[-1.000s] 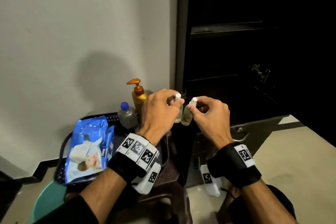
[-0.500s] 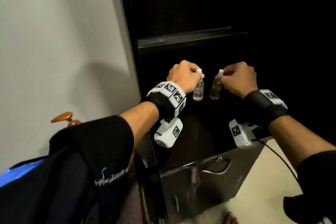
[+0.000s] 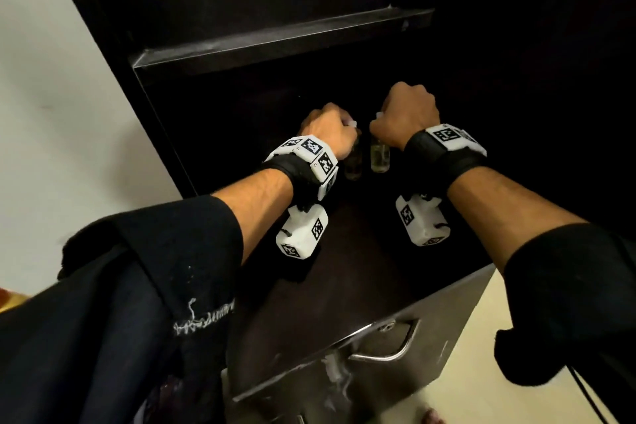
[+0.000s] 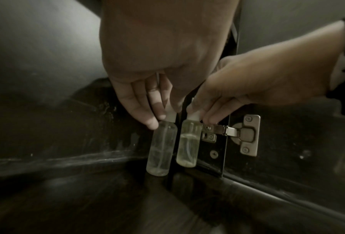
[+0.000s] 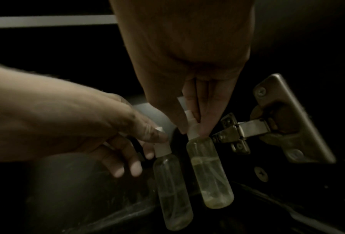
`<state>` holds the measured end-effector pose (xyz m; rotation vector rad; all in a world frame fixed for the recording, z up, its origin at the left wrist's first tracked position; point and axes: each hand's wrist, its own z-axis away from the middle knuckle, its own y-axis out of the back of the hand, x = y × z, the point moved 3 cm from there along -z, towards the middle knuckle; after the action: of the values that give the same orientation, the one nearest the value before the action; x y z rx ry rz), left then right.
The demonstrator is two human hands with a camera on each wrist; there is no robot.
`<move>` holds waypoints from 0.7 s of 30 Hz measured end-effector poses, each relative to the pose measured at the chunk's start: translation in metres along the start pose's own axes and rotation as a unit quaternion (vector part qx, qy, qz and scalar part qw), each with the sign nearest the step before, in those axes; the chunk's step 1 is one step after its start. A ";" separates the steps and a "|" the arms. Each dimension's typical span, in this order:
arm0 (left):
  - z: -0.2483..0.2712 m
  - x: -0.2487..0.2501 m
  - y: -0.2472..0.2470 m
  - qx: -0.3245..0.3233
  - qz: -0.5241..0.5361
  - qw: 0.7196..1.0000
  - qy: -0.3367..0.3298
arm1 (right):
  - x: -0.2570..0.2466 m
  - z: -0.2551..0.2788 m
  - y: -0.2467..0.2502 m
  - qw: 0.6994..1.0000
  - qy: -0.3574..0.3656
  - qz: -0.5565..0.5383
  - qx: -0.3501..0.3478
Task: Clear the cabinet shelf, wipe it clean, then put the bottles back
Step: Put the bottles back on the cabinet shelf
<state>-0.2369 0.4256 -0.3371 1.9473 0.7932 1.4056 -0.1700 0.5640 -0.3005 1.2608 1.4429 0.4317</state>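
The putting-back step looks to be in hand: the left hand (image 3: 327,134) pinches the white cap of a small clear round-bottomed plastic spray bottle (image 4: 161,148), while the right hand (image 3: 407,117) pinches the cap of a matching bottle holding yellowish liquid (image 4: 187,145). Both hang upright, side by side, low over the dark wooden cabinet shelf (image 3: 344,268); whether they touch it is unclear. Next they need setting down and letting go, clear of the steel door hinge (image 4: 241,134).
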 end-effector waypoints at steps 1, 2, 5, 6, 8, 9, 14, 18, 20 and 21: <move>0.000 0.000 0.000 -0.003 0.005 1.000 0.005 | 0.001 0.001 -0.001 1.000 0.001 0.005 -0.003; 0.000 0.001 0.001 -0.006 0.006 1.000 0.009 | 0.003 0.003 -0.001 1.000 0.004 0.006 -0.005; -0.002 0.002 -0.002 -0.026 0.014 0.999 0.015 | 0.002 0.006 -0.003 1.000 0.010 0.012 -0.005; -0.004 0.001 -0.005 -0.030 0.013 0.999 0.017 | 0.002 0.006 -0.003 1.000 0.012 0.015 -0.004; -0.004 0.006 -0.006 -0.036 0.014 0.999 0.013 | 0.002 0.005 -0.003 1.000 0.016 0.022 -0.009; -0.003 0.009 -0.006 -0.038 0.014 0.999 0.011 | 0.002 0.004 -0.004 1.000 0.017 0.022 -0.011; 0.006 0.018 0.002 -0.041 0.000 0.999 0.005 | 0.005 0.003 -0.004 1.000 0.023 0.001 -0.006; 0.017 0.018 0.014 -0.059 -0.026 0.998 -0.001 | 0.011 0.010 -0.001 0.999 0.017 -0.034 -0.009; 0.025 0.019 0.024 -0.076 -0.031 0.997 -0.008 | 0.016 0.017 0.002 0.999 0.008 -0.040 -0.002; 0.029 0.017 0.028 -0.082 -0.033 0.996 -0.013 | 0.018 0.021 0.002 0.999 0.005 -0.043 -0.002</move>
<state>-0.2015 0.4168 -0.3129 1.7946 0.6999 1.3599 -0.1475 0.5729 -0.3143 1.1897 1.4990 0.3824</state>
